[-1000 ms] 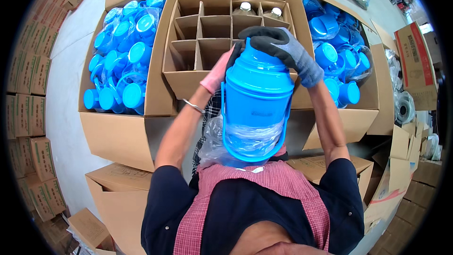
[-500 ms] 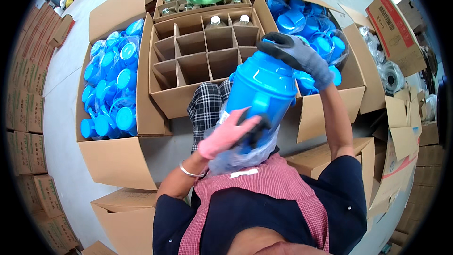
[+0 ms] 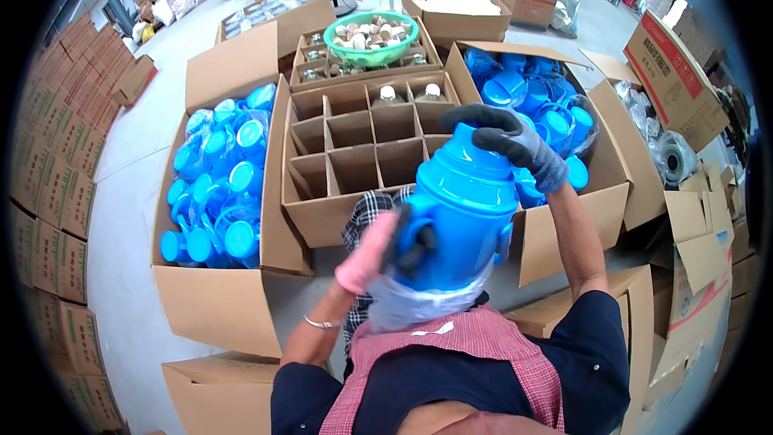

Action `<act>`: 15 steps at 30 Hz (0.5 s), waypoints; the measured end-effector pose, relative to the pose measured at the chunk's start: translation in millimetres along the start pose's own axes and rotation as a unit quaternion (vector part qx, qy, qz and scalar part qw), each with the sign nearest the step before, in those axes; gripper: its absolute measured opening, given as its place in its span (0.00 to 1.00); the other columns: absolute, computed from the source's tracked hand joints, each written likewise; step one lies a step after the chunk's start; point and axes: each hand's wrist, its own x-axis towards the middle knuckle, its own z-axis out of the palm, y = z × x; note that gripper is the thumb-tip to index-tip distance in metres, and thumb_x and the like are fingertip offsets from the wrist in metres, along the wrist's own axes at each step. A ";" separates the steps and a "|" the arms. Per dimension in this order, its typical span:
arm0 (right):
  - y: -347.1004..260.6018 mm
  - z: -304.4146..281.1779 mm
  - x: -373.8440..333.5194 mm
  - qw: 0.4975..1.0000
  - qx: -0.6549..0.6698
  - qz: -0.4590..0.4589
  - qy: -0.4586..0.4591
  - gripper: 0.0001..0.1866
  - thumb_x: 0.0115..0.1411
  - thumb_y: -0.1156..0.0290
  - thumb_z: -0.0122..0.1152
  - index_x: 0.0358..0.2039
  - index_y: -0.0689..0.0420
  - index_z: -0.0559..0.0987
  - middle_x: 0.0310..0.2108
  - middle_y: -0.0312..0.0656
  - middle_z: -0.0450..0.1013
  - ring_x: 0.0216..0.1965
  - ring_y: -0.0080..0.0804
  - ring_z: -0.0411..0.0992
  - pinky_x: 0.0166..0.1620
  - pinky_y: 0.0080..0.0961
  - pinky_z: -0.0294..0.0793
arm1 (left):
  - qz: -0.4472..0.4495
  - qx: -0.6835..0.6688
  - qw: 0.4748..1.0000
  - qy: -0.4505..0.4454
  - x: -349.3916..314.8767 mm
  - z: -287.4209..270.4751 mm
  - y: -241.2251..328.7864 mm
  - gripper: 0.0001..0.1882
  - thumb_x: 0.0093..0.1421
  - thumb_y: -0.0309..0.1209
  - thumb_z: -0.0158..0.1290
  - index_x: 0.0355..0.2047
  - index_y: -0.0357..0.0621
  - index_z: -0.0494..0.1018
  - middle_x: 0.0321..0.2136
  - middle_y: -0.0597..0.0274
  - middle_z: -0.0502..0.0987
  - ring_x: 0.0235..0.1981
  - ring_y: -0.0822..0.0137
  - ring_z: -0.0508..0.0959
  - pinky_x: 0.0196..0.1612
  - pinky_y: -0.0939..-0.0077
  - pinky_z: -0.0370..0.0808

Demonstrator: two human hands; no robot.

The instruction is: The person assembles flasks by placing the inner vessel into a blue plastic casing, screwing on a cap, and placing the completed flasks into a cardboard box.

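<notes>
A big blue plastic thermos jug (image 3: 465, 213) stands in my lap, leaning slightly, with a clear plastic bag (image 3: 427, 304) bunched around its base. My right hand (image 3: 515, 143), in a grey and black glove, grips the jug's neck from above, fingers over the top. Against the jug's left side, my left hand (image 3: 385, 248) in a pink and black glove is closed around the handle; it is partly blurred. Just beyond the jug is an open carton with cardboard dividers (image 3: 354, 165), where two white-capped clear bottles (image 3: 388, 97) sit in the far cells.
Blue plastic cups in clear bags fill the cartons at left (image 3: 217, 169) and right (image 3: 535, 105). A green basket of stoppers (image 3: 372, 40) rests on another divided carton behind. Cartons are stacked along the left (image 3: 60, 153), and an open-flapped one (image 3: 628, 294) sits by my right side.
The jug has turned, bringing its handle from the front to the left side. My left hand has shifted up onto that handle. The view has tilted up, showing more of the background.
</notes>
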 end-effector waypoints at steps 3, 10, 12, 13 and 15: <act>20.6 -0.6 10.2 0.919 -0.392 -0.018 -0.025 0.29 0.57 0.53 0.61 0.53 0.60 0.74 0.46 0.45 0.74 0.50 0.29 0.71 0.53 0.26 0.69 | 0.057 0.435 0.897 0.054 -3.8 56.3 -17.9 0.29 0.63 0.52 0.46 0.44 0.33 0.71 0.40 0.41 0.74 0.45 0.56 0.74 0.49 0.68 0.70; -18.6 4.1 2.9 0.999 -0.004 0.034 -0.016 0.29 0.53 0.61 0.67 0.54 0.57 0.74 0.50 0.42 0.72 0.50 0.32 0.71 0.53 0.27 0.70 | -0.047 -0.063 0.991 0.113 4.7 -13.5 4.4 0.25 0.69 0.49 0.37 0.42 0.39 0.73 0.30 0.57 0.77 0.27 0.68 0.77 0.31 0.77 0.74; 11.5 0.5 10.5 0.945 -0.277 0.163 0.055 0.24 0.57 0.56 0.63 0.50 0.54 0.76 0.44 0.43 0.75 0.45 0.31 0.73 0.49 0.28 0.73 | 0.113 0.355 0.927 -0.038 10.1 8.1 -11.2 0.25 0.68 0.49 0.40 0.41 0.37 0.72 0.34 0.53 0.77 0.30 0.67 0.78 0.34 0.75 0.75; 22.4 -6.1 8.8 0.855 -0.516 -0.055 -0.007 0.24 0.56 0.55 0.64 0.50 0.54 0.75 0.44 0.44 0.75 0.44 0.34 0.73 0.48 0.29 0.73 | 0.233 0.544 0.806 -0.019 15.7 15.0 -32.3 0.25 0.67 0.50 0.40 0.44 0.37 0.71 0.35 0.53 0.77 0.29 0.66 0.78 0.32 0.74 0.75; -9.5 -0.9 9.8 0.819 -0.565 -0.079 -0.065 0.24 0.57 0.56 0.63 0.50 0.55 0.75 0.45 0.46 0.74 0.44 0.39 0.73 0.48 0.31 0.72 | 0.122 0.270 0.954 -0.045 12.1 -1.2 -21.9 0.26 0.67 0.51 0.40 0.41 0.37 0.72 0.29 0.52 0.78 0.22 0.63 0.77 0.27 0.73 0.74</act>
